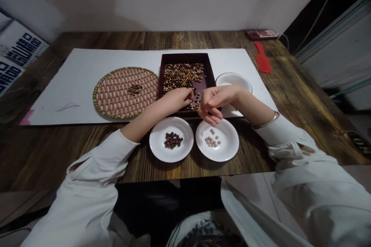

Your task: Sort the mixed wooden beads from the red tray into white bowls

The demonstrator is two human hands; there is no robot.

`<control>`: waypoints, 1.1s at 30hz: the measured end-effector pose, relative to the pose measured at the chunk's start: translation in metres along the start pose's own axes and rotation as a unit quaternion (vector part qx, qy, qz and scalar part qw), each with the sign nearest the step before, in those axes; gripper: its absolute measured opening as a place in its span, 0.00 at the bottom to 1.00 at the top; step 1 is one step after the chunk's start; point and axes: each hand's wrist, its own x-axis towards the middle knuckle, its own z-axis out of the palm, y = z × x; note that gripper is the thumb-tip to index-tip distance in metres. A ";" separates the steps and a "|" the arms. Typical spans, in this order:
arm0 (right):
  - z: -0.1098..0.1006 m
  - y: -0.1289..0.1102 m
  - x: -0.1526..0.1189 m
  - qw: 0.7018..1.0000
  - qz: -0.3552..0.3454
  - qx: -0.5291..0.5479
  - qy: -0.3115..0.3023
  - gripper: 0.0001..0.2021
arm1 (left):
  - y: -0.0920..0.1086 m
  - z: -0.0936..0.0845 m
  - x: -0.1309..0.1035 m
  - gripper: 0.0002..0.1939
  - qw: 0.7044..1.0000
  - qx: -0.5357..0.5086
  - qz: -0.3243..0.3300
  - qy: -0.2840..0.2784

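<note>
A dark red tray [212, 70] holds many mixed beads [182, 75] in brown, yellow and pale tones. My left hand [180, 98] reaches over its near part, fingers curled down at the beads; whatever they pinch is hidden. Bent at the wrist, my right hand [213, 104] hangs above the far rim of the right white plate [232, 148], its fingers curled inward, and I cannot make out what is in them. Pale beads [213, 142] lie in that plate. Dark brown beads [173, 140] sit in the left white plate [156, 150].
An oval woven mat [116, 92] at the left carries a small cluster of brown beads [135, 89]. Behind my right wrist stands a white bowl [234, 78]. A white board [69, 85] lies beneath. A red scraper-like tool [262, 60] rests on the wooden table [295, 96].
</note>
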 end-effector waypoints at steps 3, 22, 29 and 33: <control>0.000 -0.001 0.000 1.000 0.004 -0.003 -0.002 0.22 | 0.003 -0.001 -0.002 0.12 1.000 0.000 -0.012 0.006; 0.001 0.001 0.000 1.000 0.001 0.013 0.020 0.21 | 0.001 -0.001 0.000 0.12 1.000 -0.001 -0.010 -0.009; 0.000 0.003 -0.001 0.999 -0.004 0.032 0.017 0.20 | -0.002 0.002 0.003 0.10 1.000 0.002 -0.013 -0.007; 0.000 0.003 -0.001 0.999 -0.005 0.038 0.017 0.20 | 0.000 -0.001 0.001 0.10 1.000 0.007 -0.011 -0.013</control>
